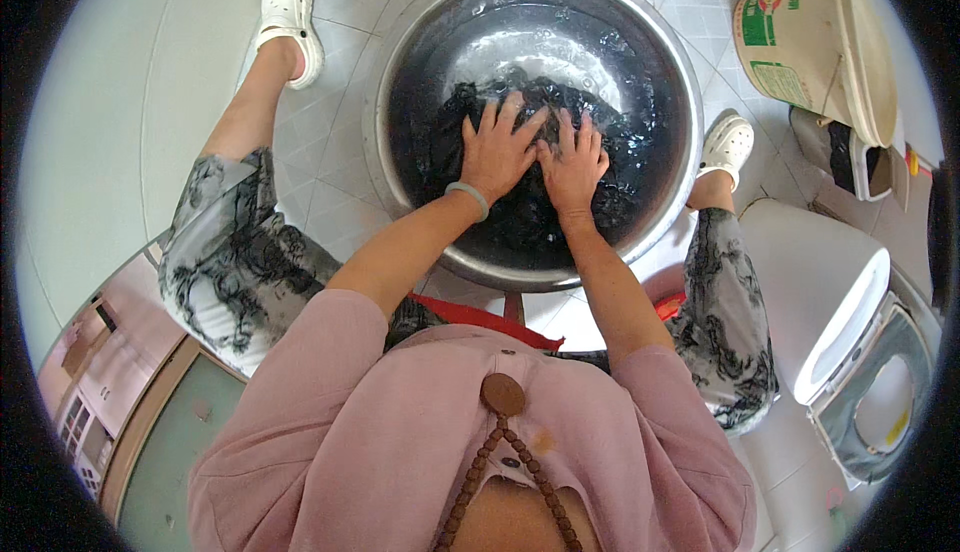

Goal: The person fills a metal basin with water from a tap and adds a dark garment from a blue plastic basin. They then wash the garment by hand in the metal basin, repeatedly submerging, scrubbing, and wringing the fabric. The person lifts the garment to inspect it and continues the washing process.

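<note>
A wide, round metal basin (pixel 380 102) stands on the floor between my legs, holding water (pixel 517 23) and a mass of dark wet fabric (pixel 454 124). My left hand (pixel 495 148) lies palm down on the fabric with its fingers spread, and a pale bangle (pixel 469 199) circles that wrist. Beside it, my right hand (pixel 573 166) also presses palm down, fingers apart and their tips partly in the water. The thumbs are close together near the basin's middle. Neither hand visibly grips the cloth, and what lies under the palms is hidden.
At the upper right a white plastic bucket (pixel 795 49) sits above a small bin (pixel 825 151). A white toilet (pixel 810 282) with its seat lid (pixel 862 394) raised stands at the right. Tiled floor (pixel 337 117) surrounds the basin; a glass-panelled door (pixel 180 432) is at lower left.
</note>
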`<state>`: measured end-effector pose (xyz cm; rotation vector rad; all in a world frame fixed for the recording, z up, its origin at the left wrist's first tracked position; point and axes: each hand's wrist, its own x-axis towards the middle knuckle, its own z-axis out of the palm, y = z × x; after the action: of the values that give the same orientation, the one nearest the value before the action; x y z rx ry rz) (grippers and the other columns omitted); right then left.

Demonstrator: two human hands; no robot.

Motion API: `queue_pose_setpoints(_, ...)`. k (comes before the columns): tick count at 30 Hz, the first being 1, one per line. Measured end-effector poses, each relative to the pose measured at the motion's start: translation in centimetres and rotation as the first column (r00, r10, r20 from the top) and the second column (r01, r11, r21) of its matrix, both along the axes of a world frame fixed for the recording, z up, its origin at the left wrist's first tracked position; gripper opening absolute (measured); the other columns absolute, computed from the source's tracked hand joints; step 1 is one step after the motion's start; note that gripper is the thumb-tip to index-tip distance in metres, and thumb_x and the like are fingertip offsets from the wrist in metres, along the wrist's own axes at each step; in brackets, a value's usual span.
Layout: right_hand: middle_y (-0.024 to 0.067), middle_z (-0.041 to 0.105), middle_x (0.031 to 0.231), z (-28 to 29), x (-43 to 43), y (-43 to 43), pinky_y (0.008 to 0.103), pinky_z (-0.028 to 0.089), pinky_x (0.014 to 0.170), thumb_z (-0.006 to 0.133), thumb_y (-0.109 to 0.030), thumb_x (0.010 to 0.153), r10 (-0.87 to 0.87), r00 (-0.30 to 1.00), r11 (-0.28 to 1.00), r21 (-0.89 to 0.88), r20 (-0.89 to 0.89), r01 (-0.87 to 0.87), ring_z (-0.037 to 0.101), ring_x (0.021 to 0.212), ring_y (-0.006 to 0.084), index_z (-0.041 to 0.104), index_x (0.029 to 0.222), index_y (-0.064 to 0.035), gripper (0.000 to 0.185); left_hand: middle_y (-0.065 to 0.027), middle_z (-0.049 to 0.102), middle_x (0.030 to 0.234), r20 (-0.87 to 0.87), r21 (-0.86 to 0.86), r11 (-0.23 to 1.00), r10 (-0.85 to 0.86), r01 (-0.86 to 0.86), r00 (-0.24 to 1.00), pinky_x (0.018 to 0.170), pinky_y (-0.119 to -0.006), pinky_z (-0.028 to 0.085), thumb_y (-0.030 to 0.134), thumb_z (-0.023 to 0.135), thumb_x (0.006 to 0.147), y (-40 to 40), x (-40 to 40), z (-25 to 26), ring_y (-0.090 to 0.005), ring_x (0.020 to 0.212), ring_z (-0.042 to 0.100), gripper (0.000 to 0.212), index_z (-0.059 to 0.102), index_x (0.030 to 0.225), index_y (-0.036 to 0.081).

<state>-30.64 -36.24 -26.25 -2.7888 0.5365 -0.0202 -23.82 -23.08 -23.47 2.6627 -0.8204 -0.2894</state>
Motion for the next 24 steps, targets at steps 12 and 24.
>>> queue_pose_setpoints(12,0.0176,0.065,0.090,-5.3,5.2,-6.0,0.0504,0.049,0.069,0.055,-0.034,0.088,0.085,0.986,0.994,-0.063,-0.145,-0.095,0.064,0.077,0.0365,0.067,0.101,-0.0106,0.030,-0.0185,0.063,0.109,-0.335,-0.013,0.990,-0.136,0.140,0.932,0.087,-0.052,0.047,0.031,0.054,0.087,-5.2,8.0,-4.5,-0.0375,0.101,0.060,0.033,0.064,0.112,0.012)
queue_pose_setpoints(24,0.0172,0.062,0.073,5.2,7.4,-7.4,0.0384,0.048,0.065,0.059,-0.038,0.091,-0.157,0.982,0.871,0.483,0.101,0.089,0.058,0.064,0.0316,0.064,0.092,-0.0086,0.030,-0.0097,0.066,0.111,-0.851,-0.443,0.614,-0.061,-0.653,0.521,0.091,-0.034,0.045,0.044,0.052,0.095,-0.7,11.8,1.5,-0.0196,0.102,0.060,0.050,0.061,0.118,0.001)
